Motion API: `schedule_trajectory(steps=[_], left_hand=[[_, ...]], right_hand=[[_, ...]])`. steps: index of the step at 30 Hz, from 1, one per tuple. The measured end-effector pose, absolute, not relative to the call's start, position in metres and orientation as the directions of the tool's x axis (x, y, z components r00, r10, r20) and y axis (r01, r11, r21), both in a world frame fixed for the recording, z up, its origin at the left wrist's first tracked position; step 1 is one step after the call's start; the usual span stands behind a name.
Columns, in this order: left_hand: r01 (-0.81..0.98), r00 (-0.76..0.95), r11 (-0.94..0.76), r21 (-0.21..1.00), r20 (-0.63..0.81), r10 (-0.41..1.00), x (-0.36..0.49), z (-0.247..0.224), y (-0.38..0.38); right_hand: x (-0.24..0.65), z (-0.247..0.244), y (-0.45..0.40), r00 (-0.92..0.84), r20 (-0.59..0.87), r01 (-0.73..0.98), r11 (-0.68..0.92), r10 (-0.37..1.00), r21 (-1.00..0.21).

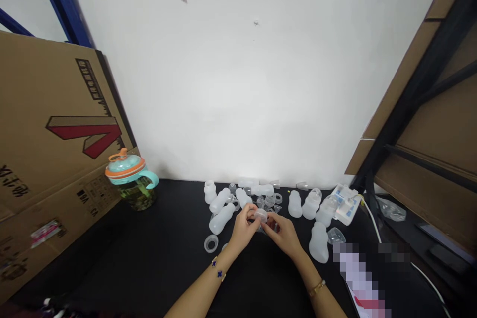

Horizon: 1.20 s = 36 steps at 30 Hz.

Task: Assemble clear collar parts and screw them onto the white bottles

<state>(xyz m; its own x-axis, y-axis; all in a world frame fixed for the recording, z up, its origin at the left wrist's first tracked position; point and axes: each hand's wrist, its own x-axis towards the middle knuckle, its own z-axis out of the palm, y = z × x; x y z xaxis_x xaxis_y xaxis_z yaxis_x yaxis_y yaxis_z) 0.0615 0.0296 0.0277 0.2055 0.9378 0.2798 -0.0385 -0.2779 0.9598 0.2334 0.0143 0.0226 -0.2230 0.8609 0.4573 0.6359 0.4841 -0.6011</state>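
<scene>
Near the middle of the black table, my left hand [245,224] pinches a whitish translucent ring [261,215] by its left side. The fingers of my right hand [281,231] are closed against the ring's right side, and something clear shows just below it. Behind the hands lie several frosted bottles, clear caps and rings, among them a bottle [222,218] to the left of my left hand. A loose ring [210,243] rests at the left. To the right of my right hand are more frosted bottles, the closest one [319,242] lying down near a clear cap [336,236].
A jug [136,191] with a turquoise and orange lid stands at the left by a large cardboard box [44,159]. A white-and-blue tray [346,204] with a white cable sits at the right. The white wall [242,84] rises behind the black table [141,258].
</scene>
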Motion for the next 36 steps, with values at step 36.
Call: schedule_trajectory(steps=[36], left_hand=[[-0.245,0.238,0.055,0.968,0.005,0.971,0.0607,0.0278,0.0361]], right_hand=[[0.2306,0.0171,0.0144,-0.220,0.468,0.639,0.489,0.856,-0.593]])
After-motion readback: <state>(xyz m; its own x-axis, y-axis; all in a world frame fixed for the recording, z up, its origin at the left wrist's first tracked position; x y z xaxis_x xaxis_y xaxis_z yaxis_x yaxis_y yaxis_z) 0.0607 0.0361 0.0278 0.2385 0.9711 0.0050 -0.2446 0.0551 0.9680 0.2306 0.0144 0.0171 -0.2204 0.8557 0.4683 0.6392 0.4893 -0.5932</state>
